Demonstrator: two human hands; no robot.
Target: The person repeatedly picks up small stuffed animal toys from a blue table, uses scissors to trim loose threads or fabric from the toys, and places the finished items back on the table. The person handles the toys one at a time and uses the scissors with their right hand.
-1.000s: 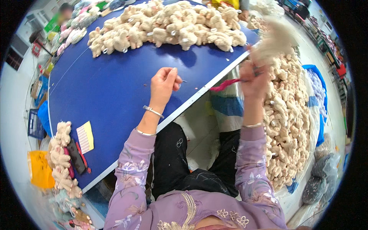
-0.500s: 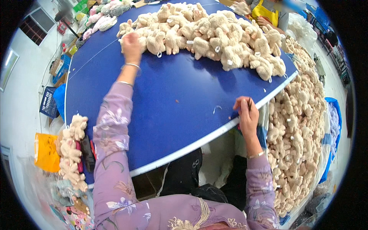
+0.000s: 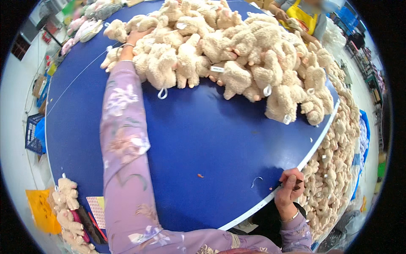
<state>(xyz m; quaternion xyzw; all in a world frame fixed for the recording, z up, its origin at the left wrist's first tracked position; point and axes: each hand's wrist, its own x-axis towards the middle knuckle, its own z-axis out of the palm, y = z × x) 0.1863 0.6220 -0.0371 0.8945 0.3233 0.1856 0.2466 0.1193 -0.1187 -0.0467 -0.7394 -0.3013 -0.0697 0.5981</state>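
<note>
A heap of cream plush toys (image 3: 237, 78) with white loops and tags covers the far part of the blue table (image 3: 198, 139). My left hand (image 3: 136, 37) reaches into the heap's left end, its fingers closed on a plush toy (image 3: 142, 23) and partly hidden by the fur. By the table's white edge at the right, my right hand (image 3: 289, 191) is closed around a small dark pointed tool (image 3: 297, 183), mostly covered by the fingers. A curved white thread scrap (image 3: 255, 182) lies left of that hand.
More cream plush toys (image 3: 334, 169) are piled beyond the right edge. Several others (image 3: 67, 192) lie at the near left, by a dark case (image 3: 91, 226) and a dotted sheet (image 3: 95, 208). Across the table stands a person in a yellow apron (image 3: 302, 17). Grey and pink plush (image 3: 91, 25) lies far left.
My left hand has gone farther and left into the heap. My right hand has moved nearer along the table edge, still with the dark tool. The view has leaned forward.
</note>
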